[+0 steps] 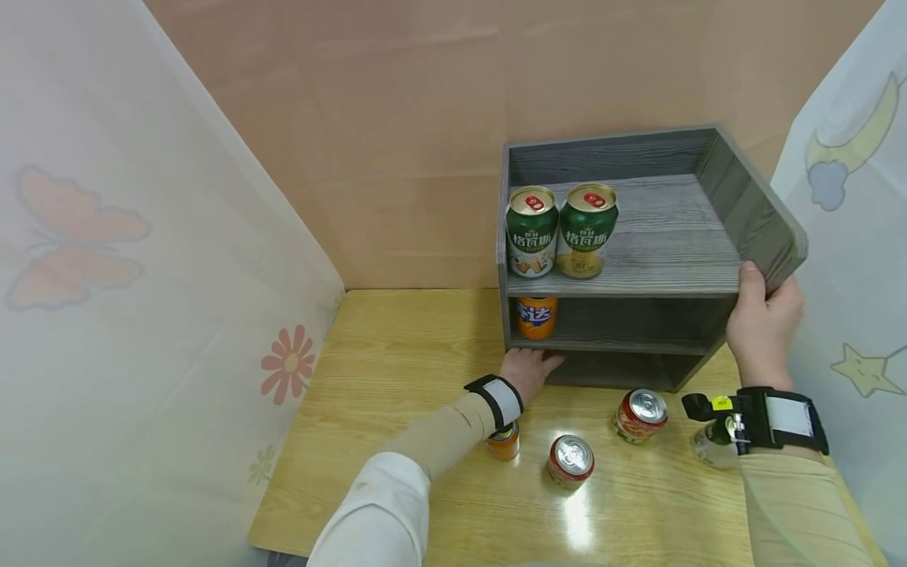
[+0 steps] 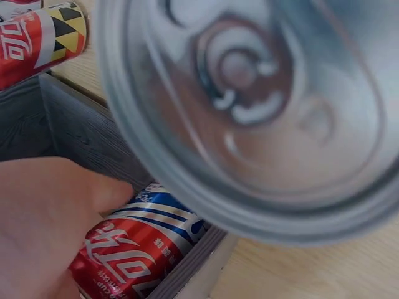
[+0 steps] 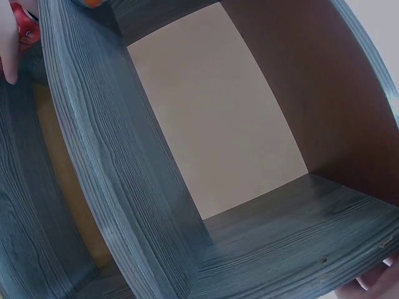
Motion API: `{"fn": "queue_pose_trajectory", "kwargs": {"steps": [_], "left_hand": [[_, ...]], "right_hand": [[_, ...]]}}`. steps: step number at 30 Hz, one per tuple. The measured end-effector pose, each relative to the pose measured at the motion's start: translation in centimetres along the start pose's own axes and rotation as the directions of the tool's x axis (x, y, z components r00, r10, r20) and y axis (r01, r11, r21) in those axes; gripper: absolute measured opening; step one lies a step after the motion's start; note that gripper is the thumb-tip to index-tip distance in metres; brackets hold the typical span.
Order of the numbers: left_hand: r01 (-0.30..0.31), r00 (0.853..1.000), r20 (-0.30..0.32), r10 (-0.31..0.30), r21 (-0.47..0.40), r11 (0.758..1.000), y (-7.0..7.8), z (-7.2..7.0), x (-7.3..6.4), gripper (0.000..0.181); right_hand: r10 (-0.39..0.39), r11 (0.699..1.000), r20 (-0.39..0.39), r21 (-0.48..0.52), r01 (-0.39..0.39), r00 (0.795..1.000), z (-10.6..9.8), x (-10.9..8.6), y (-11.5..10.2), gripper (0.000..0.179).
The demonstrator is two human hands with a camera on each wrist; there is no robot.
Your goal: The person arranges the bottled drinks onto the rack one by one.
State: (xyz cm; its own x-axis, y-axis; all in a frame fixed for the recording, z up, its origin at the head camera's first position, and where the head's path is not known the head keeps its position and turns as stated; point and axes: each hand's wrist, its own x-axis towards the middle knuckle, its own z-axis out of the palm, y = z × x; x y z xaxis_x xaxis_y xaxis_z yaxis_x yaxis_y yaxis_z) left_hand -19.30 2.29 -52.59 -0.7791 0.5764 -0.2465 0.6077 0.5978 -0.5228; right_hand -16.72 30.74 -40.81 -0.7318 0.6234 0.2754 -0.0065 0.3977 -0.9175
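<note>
A grey wood-grain shelf unit [image 1: 753, 193] with three levels stands at the back of the table. My left hand [image 1: 526, 373] reaches into its bottom level at the left. In the left wrist view that hand holds a red cola can [image 2: 128, 255] with a blue-and-white striped end; in the head view the can is hidden. My right hand [image 1: 765, 327] grips the shelf's right side panel by its front edge, some fingertips [image 3: 368, 283] showing in the right wrist view. Two green cans [image 1: 533, 232] stand at the top level's left, and an orange can [image 1: 536, 317] is on the middle level.
Under my left wrist stands another orange can [image 1: 504, 445]. Two red cans [image 1: 571, 460] [image 1: 641, 416] are on the table [image 1: 418, 331] in front of the shelf. A pale can [image 1: 714, 445] is partly hidden by my right wrist strap. Fabric walls enclose both sides.
</note>
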Motion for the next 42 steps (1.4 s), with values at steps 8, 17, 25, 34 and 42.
{"fn": "queue_pose_trajectory", "kwargs": {"steps": [8, 17, 25, 34, 42], "left_hand": [[-0.079, 0.995, -0.073, 0.072, -0.089, 0.993, -0.5, 0.4, -1.2, 0.059], [-0.182, 0.974, -0.172, 0.148, -0.205, 0.962, -0.9, -0.4, -3.7, 0.057], [-0.254, 0.956, -0.199, 0.214, -0.205, 0.945, -1.3, -1.4, -6.5, 0.061], [-0.283, 0.951, -0.183, 0.249, -0.191, 0.940, -2.4, -1.7, -9.3, 0.066], [-0.269, 0.961, -0.028, 0.275, -0.327, 0.906, -3.0, -0.8, -10.0, 0.080]], "right_hand": [[-0.002, 1.000, -0.011, -0.003, 0.002, 1.000, 0.1, -0.1, -0.1, 0.016], [-0.001, 1.000, -0.012, -0.003, 0.001, 1.000, 0.1, -0.2, -0.1, 0.018], [0.005, 1.000, -0.005, -0.009, -0.005, 1.000, 0.1, -0.1, 0.0, 0.014], [-0.004, 1.000, -0.011, -0.016, 0.003, 1.000, 0.0, -0.1, -0.2, 0.015], [-0.011, 1.000, -0.016, -0.009, 0.011, 1.000, 0.1, -0.2, -0.2, 0.015]]}}
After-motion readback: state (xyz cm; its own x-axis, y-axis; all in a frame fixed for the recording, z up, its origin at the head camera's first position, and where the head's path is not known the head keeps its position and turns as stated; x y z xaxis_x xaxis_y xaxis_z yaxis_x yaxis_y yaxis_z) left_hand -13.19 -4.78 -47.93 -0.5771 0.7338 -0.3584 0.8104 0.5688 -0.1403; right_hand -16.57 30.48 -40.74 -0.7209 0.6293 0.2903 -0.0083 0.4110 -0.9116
